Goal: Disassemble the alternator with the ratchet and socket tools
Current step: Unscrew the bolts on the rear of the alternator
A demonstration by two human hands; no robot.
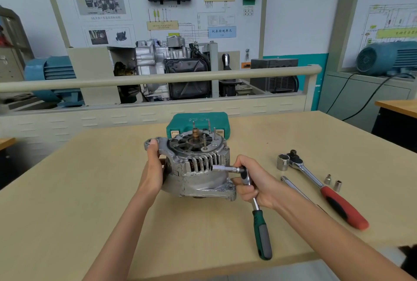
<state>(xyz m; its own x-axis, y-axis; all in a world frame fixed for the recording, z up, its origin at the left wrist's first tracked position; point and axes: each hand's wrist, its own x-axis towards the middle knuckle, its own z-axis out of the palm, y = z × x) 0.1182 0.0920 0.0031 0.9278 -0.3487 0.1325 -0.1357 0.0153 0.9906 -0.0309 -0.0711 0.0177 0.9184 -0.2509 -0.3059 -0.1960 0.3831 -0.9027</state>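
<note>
Ratchet set against the alternator's side

The alternator stands mid-table, just near of a green tool case. The left hand grips its left mounting ear, fingers curled around the casting. The right hand is closed around the green-handled ratchet near its head, whose long socket points left into the housing. To the right lie a red-handled ratchet, a large socket and two small sockets
</note>
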